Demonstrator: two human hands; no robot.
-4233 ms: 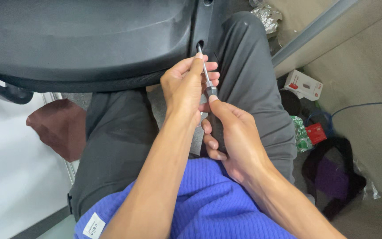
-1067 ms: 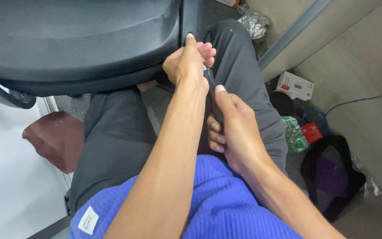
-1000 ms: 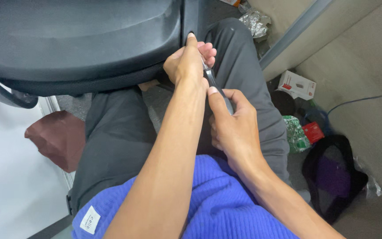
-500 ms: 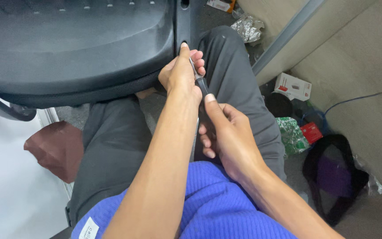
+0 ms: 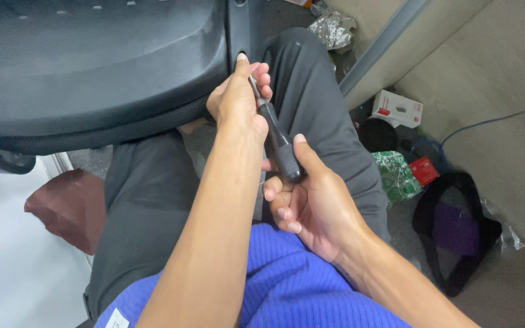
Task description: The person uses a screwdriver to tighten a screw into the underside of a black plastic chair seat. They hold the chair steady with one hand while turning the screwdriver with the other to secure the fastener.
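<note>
Right hand [image 5: 311,200] wraps its fingers around the black handle of the screwdriver [image 5: 277,140], thumb pressed along the grip. Left hand [image 5: 238,100] pinches the metal shaft up near the black chair seat [image 5: 92,67], fingers closed around it; the tip is hidden behind them, probably at the seat's edge. Grey trousers [image 5: 147,200] lie below.

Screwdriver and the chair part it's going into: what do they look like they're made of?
Screwdriver: matte black handle, likely plastic or rubber; the shaft glints silver, probably steel. Chair seat shell: dark moulded plastic by its smooth, faintly glossy curves, with what looks like a fabric-covered edge.
</note>
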